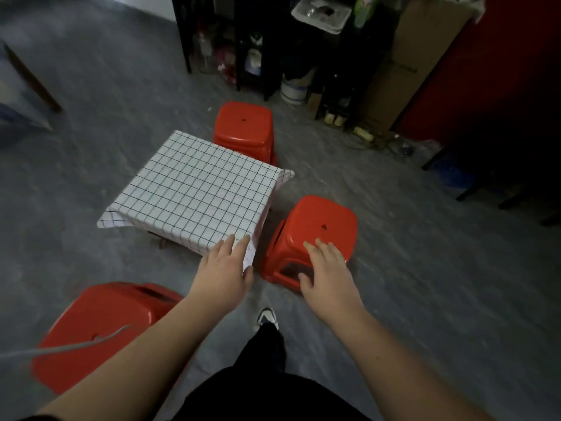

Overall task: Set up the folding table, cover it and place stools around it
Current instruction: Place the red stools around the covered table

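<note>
**Fingers spread at table corner and stool**

Fingers (pixel 243 243) of your left hand (pixel 223 273) lie straight over the near corner of the checked cloth (pixel 197 189), thumb beside the hanging edge; whether it pinches the cloth, you cannot tell. Your right hand (pixel 326 275) is spread wide, fingertips over the right stool (pixel 315 229), holding nothing. Table sits mid-floor, turned diagonal, corners pointing toward and away from you; top looks square, no clear long axis. Far stool (pixel 243 129) touches the far edge; third stool (pixel 97 329) stands near-left, apart.
</note>
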